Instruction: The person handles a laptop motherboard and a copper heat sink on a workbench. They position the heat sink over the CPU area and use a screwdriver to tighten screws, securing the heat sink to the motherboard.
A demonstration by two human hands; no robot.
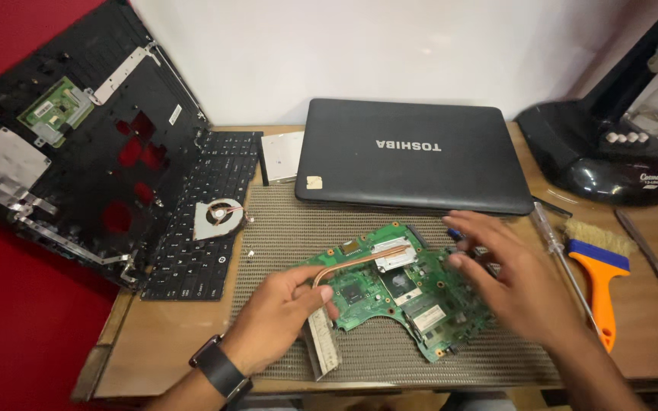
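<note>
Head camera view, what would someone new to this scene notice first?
First, the green circuit board in the middle of the mesh mat, with the left hand gripping the copper heat pipe at its edge and the right hand hovering over its right side. Behind it lies a closed dark laptop; a stripped black laptop shell leans at the left, and an orange-handled brush lies at the right.

Wooden table [169,335] carries a ribbed grey mat [390,354]; keyboard [203,221], closed black laptop [413,156], screwdriver [561,259], orange-handled brush [599,266] lie directly on it
</note>
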